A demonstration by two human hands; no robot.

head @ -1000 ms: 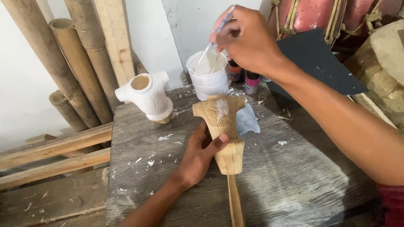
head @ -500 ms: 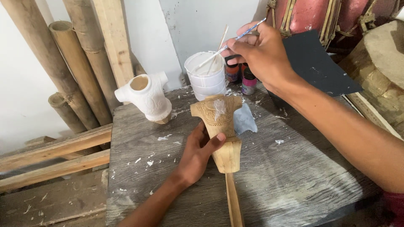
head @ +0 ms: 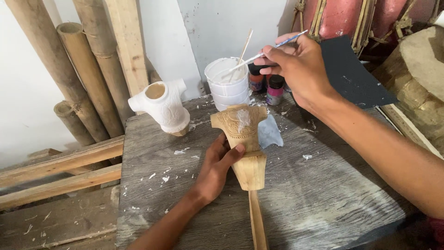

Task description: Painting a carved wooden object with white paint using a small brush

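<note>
while partly hidden by the left hand gripping it, carved wooden torso; right hand pinching paintbrush

The near right part of the tabletop lies bare, giving open passage from the front edge. In the middle, the carved wooden figure on its stick blocks the way, with the left hand wrapped against its left side. Behind it the white paint tub and small paint bottles crowd the back edge, the right hand above them with a brush. The white-painted figure stands at the back left; bare boards lie between it and the carved one. Bamboo poles wall off the left.
</note>
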